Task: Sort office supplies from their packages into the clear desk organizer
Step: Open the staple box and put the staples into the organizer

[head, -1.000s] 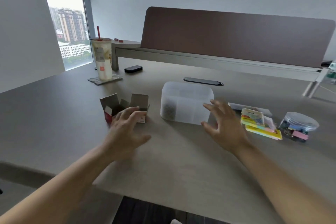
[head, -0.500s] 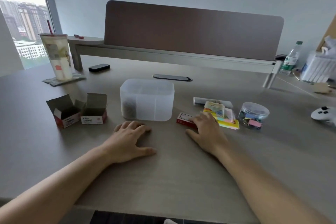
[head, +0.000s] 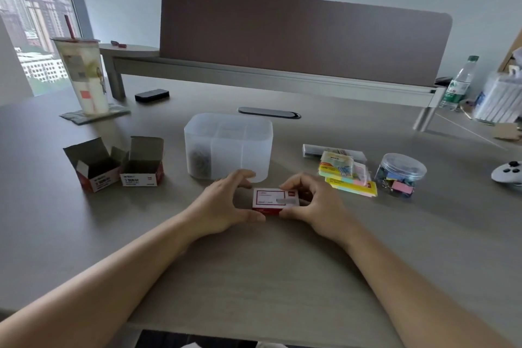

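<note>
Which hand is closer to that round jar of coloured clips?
The right hand. It holds the small red box, a short way from the jar; the left hand is beyond the box, farther off.

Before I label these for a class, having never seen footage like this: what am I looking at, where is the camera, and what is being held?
No machine here: a person wears a camera on the head, looking down at their own arms. The left hand and right hand hold a small red-and-white box between their fingers, just above the desk. Behind it stands the clear organizer. Two opened boxes sit left; sticky notes and a jar of clips sit right.
</note>
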`<state>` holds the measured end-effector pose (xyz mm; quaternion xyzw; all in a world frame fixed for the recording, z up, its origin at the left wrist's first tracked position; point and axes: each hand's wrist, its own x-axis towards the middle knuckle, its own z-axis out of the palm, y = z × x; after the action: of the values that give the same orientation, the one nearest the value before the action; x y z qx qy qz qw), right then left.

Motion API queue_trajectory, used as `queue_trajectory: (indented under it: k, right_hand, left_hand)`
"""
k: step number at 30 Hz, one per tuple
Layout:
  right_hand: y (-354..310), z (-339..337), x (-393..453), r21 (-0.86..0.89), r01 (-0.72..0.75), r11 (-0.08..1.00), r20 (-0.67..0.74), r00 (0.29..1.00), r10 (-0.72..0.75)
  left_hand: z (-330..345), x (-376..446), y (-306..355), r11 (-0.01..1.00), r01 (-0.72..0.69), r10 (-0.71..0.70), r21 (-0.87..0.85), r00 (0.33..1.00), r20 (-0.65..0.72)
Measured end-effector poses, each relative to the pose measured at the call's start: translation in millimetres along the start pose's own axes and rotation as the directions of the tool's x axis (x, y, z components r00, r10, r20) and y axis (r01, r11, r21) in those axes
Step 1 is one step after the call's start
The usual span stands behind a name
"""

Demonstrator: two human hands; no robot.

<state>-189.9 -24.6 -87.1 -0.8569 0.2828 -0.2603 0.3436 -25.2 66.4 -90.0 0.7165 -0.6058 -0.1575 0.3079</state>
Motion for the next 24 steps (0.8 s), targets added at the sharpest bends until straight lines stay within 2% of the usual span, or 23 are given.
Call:
queue_trajectory:
  k: [3, 7, 11, 14, 20, 24]
  right_hand:
    - [-3.4, 5.6, -0.1, 0.070, 0.034, 0.997, -0.023, 0.999, -0.032]
    - [-7.5, 14.0, 1.9, 0.090, 0.009, 0.996, -0.122, 0.992, 0.002]
    - [-12.8, 23.9, 6.8, 0.137, 0.030, 0.990, -0.208, 0.978, -0.001]
    - [-16.4, 31.0, 11.6, 0.108, 0.082, 0.991, -0.278, 0.959, -0.049]
    - [-22.2, 45.4, 15.0, 0.192, 0.100, 0.976, -0.286, 0.957, -0.042]
    - [-23.6, 43.2, 19.8, 0.238, -0.002, 0.971, -0.243, 0.968, 0.062]
  left_hand:
    - [-2.4, -1.1, -4.7, 0.995, -0.064, 0.062, -0.076, 0.998, -0.027]
    - [-5.8, -2.6, -9.1, 0.988, -0.105, 0.086, -0.115, 0.983, -0.162]
    - [-10.2, -7.1, -12.5, 0.977, -0.103, 0.059, -0.187, 0.973, -0.224]
    - [-15.3, -11.5, -13.6, 0.965, -0.101, 0.043, -0.240, 0.970, -0.238]
    - [-23.8, -14.0, -20.9, 0.946, -0.095, 0.021, -0.311, 0.972, -0.234]
    - [-27.4, -12.4, -25.2, 0.900, -0.077, -0.024, -0.429, 0.974, -0.225]
